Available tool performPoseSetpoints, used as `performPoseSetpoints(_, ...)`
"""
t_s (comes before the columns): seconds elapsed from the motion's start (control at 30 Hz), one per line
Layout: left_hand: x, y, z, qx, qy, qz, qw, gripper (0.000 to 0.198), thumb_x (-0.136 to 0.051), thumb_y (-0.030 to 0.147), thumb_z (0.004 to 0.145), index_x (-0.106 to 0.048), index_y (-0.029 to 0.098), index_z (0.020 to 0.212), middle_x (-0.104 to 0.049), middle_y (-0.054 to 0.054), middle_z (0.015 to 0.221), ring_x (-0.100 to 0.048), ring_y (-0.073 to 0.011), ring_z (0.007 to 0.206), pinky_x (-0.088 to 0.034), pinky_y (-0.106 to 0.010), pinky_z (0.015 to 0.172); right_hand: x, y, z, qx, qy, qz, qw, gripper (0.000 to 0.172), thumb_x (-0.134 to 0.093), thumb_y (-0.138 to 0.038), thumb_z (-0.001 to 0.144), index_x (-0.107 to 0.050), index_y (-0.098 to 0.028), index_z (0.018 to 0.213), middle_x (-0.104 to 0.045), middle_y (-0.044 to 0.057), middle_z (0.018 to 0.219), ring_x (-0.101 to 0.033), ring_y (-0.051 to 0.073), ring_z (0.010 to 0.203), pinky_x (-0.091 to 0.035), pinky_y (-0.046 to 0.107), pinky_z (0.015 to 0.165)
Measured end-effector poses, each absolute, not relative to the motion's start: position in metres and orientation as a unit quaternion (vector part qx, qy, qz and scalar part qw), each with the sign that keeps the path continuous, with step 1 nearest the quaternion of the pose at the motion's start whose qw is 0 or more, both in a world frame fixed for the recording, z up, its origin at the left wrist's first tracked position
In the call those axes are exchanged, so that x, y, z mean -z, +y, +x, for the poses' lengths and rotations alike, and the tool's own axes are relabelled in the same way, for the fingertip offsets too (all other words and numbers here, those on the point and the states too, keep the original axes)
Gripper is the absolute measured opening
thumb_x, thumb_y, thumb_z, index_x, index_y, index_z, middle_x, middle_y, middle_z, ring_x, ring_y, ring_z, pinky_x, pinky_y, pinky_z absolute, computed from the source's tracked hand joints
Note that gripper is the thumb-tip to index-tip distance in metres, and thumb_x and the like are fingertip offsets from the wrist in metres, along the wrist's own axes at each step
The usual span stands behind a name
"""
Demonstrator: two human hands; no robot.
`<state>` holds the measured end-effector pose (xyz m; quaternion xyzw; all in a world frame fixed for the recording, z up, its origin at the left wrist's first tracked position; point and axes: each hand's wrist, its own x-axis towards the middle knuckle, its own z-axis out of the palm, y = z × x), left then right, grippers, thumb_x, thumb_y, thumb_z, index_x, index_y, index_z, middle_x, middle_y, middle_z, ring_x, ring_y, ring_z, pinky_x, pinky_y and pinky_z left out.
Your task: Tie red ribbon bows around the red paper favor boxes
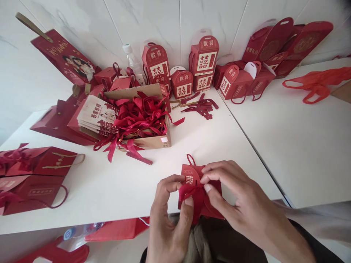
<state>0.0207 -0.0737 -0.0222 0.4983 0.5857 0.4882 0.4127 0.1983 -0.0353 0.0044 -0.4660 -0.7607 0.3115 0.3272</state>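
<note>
At the table's front edge is a small red gift box (pixel 216 212) with gold lettering and a twisted cord handle. A dark red ribbon (pixel 197 195) is gathered in a bow on its top. My left hand (pixel 171 212) pinches the bow's left loop between thumb and fingers. From the other side, my right hand (pixel 233 193) has its thumb and fingertips closed at the right part of the bow, close to the knot. The fingers hide part of the box and the knot.
Behind sits a cardboard carton (pixel 153 142) heaped with red ribbons (pixel 142 113) and printed cards (pixel 94 115). Finished-looking red boxes (pixel 52 190) with bows stand at left. More boxes (pixel 205 62) line the wall. A red plastic bag (pixel 318 84) lies at right, beyond a table seam (pixel 255 149).
</note>
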Motion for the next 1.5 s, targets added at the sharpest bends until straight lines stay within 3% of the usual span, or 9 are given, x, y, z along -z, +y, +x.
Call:
performPoseSetpoints(0.17, 0.02, -0.076, 0.008, -0.484, 0.556, 0.473, 0.483, 0.018, -0.059, 0.039, 0.099, -0.067, 0.026, 0.108, -0.065, -0.008, 0.126, -0.061, -0.0263, 0.123, -0.053, -0.036, 0.098, -0.003, -0.037, 0.216, -0.261, -0.754, -0.509, 0.323, 0.017, -0.045, -0.024, 0.111, -0.056, -0.031, 0.123, -0.055, 0.0, 0.121, -0.053, 0.021, 0.115, -0.043, 0.035, 0.094)
performPoseSetpoints(0.3, 0.02, -0.072, 0.003, -0.48, 0.541, 0.495, 0.481, 0.014, -0.063, 0.036, 0.097, -0.069, 0.024, 0.1, -0.068, -0.01, 0.119, -0.065, -0.0264, 0.117, -0.058, -0.035, 0.09, 0.002, -0.037, 0.221, -0.274, -0.756, -0.517, 0.294, 0.011, -0.047, -0.024, 0.111, -0.056, -0.03, 0.111, -0.056, 0.001, 0.111, -0.057, 0.022, 0.105, -0.047, 0.036, 0.091)
performPoseSetpoints(0.53, 0.013, -0.072, 0.015, -0.487, 0.556, 0.448, 0.504, 0.024, -0.069, 0.049, 0.092, -0.072, 0.026, 0.099, -0.065, -0.01, 0.13, -0.06, -0.0326, 0.128, -0.054, -0.046, 0.102, -0.001, -0.041, 0.215, -0.309, -0.722, -0.538, 0.305, 0.008, -0.047, -0.031, 0.114, -0.055, -0.031, 0.11, -0.063, -0.003, 0.106, -0.063, 0.02, 0.095, -0.05, 0.033, 0.089)
performPoseSetpoints(0.7, 0.014, -0.068, 0.008, -0.461, 0.533, 0.46, 0.539, 0.025, -0.063, 0.048, 0.096, -0.071, 0.025, 0.093, -0.065, -0.01, 0.126, -0.064, -0.03, 0.119, -0.058, -0.04, 0.093, 0.001, -0.042, 0.216, -0.311, -0.703, -0.548, 0.33, 0.008, -0.053, -0.035, 0.111, -0.058, -0.031, 0.117, -0.065, -0.002, 0.11, -0.065, 0.022, 0.097, -0.053, 0.033, 0.091)
performPoseSetpoints(0.9, 0.023, -0.066, 0.009, -0.489, 0.537, 0.41, 0.552, 0.024, -0.06, 0.041, 0.098, -0.069, 0.022, 0.086, -0.066, -0.007, 0.121, -0.065, -0.0229, 0.11, -0.057, -0.029, 0.085, 0.0, -0.04, 0.217, -0.353, -0.685, -0.556, 0.312, 0.013, -0.051, -0.036, 0.112, -0.061, -0.031, 0.106, -0.068, -0.003, 0.102, -0.065, 0.017, 0.071, -0.046, 0.026, 0.049)
performPoseSetpoints(1.03, 0.026, -0.065, 0.012, -0.508, 0.537, 0.375, 0.559, 0.024, -0.062, 0.041, 0.096, -0.066, 0.021, 0.083, -0.067, -0.007, 0.121, -0.067, -0.0218, 0.101, -0.057, -0.028, 0.079, 0.0, -0.039, 0.214, -0.371, -0.672, -0.558, 0.315, 0.017, -0.05, -0.038, 0.112, -0.062, -0.029, 0.104, -0.068, -0.002, 0.099, -0.063, 0.017, 0.068, -0.042, 0.026, 0.043)
performPoseSetpoints(1.2, 0.027, -0.064, 0.012, -0.523, 0.54, 0.335, 0.568, 0.027, -0.066, 0.043, 0.093, -0.066, 0.02, 0.08, -0.068, -0.007, 0.12, -0.068, -0.0226, 0.101, -0.058, -0.03, 0.081, 0.004, -0.038, 0.214, -0.383, -0.665, -0.556, 0.319, 0.017, -0.051, -0.039, 0.112, -0.063, -0.03, 0.105, -0.067, -0.001, 0.102, -0.065, 0.019, 0.077, -0.046, 0.025, 0.05)
performPoseSetpoints(1.33, 0.031, -0.069, 0.008, -0.522, 0.527, 0.371, 0.559, 0.027, -0.061, 0.044, 0.097, -0.071, 0.023, 0.111, -0.071, -0.009, 0.125, -0.067, -0.0267, 0.118, -0.057, -0.034, 0.094, 0.005, -0.039, 0.22, -0.34, -0.668, -0.56, 0.353, 0.014, -0.052, -0.041, 0.112, -0.06, -0.032, 0.118, -0.064, 0.0, 0.115, -0.063, 0.021, 0.104, -0.054, 0.026, 0.073)
performPoseSetpoints(1.5, 0.035, -0.079, 0.005, -0.528, 0.576, 0.403, 0.477, 0.033, -0.06, 0.037, 0.097, -0.066, 0.027, 0.127, -0.066, -0.007, 0.138, -0.061, -0.0257, 0.129, -0.051, -0.035, 0.104, 0.004, -0.045, 0.225, -0.337, -0.703, -0.538, 0.32, 0.009, -0.052, -0.038, 0.111, -0.056, -0.031, 0.109, -0.059, 0.0, 0.108, -0.06, 0.021, 0.099, -0.054, 0.029, 0.082)
